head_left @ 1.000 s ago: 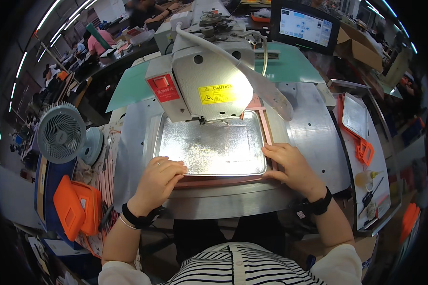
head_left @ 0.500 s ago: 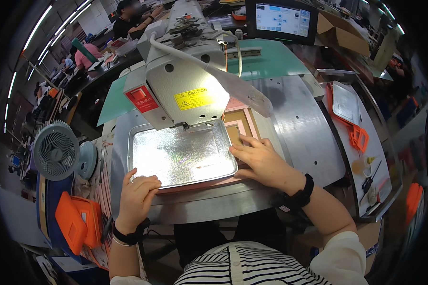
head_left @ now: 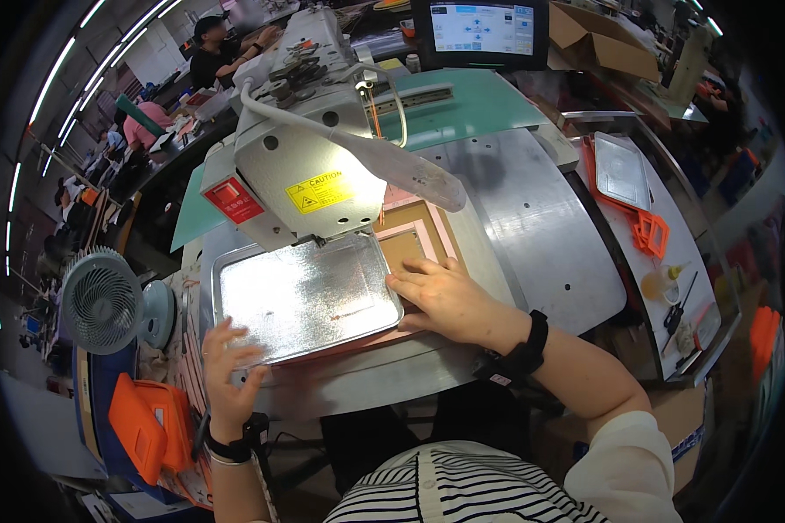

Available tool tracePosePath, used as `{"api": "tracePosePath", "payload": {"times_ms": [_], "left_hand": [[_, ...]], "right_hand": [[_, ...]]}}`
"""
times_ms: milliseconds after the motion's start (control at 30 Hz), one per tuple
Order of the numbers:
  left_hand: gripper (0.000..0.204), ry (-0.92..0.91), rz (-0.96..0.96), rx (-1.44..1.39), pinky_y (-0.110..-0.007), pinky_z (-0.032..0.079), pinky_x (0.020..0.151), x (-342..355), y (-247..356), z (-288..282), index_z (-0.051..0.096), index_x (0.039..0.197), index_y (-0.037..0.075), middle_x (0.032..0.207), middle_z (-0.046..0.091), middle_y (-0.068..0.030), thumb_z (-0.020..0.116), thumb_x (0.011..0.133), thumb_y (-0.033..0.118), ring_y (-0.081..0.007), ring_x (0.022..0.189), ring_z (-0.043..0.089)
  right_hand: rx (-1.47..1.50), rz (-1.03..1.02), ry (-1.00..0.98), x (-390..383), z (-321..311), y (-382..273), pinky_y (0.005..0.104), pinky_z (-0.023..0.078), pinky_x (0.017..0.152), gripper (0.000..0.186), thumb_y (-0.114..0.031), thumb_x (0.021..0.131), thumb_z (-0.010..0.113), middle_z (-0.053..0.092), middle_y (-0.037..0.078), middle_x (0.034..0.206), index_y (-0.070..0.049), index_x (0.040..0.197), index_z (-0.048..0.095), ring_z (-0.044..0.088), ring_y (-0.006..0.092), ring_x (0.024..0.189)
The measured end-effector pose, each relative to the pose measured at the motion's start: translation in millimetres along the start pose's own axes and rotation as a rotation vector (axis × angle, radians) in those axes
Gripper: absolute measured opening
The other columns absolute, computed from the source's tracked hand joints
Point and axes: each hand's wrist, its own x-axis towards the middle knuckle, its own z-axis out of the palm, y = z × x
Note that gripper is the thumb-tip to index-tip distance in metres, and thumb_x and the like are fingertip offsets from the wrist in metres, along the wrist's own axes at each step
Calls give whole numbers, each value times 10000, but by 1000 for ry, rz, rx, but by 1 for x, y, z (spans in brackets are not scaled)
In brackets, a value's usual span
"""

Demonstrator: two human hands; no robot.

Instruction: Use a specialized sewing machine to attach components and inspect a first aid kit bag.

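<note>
A shallow silver metal tray [head_left: 310,301] with a rounded rim lies under the head of an industrial sewing machine [head_left: 301,166], on a pink-edged frame [head_left: 410,222] that shows on its right. My right hand [head_left: 449,301] rests against the tray's right rim, fingers stretched out and thumb lower down near the corner; it does not wrap round the tray. Beside the tray's near left corner, my left hand [head_left: 231,375] is raised with its fingers spread, slightly blurred, holding nothing. The machine's needle area is hidden behind its head.
A lamp arm [head_left: 401,166] in clear wrap hangs over the metal table [head_left: 532,227]. At left stand a fan [head_left: 100,301] and orange plastic cases [head_left: 148,427]. On the right shelf lie another silver tray [head_left: 621,170], a bottle [head_left: 658,281] and scissors [head_left: 674,315]. A screen [head_left: 480,35] stands behind.
My left hand has come off the tray's near left rim and opened out. My right hand stays by the right rim. The whole view has shifted slightly.
</note>
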Motion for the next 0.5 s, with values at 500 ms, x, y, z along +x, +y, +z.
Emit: {"api": "tracePosePath", "payload": {"times_ms": [500], "left_hand": [[583,266,-492,-1411,-379,344,1009,77,27,-26,267,1352,10,1333,370,-142,441,796,20,-255,1216,402]], "right_hand": [[-18,3,-14,4,13,-4,417,293,907,543,-325,764,647,522,91,1208,-50,1203,482,395,263,1207]]}}
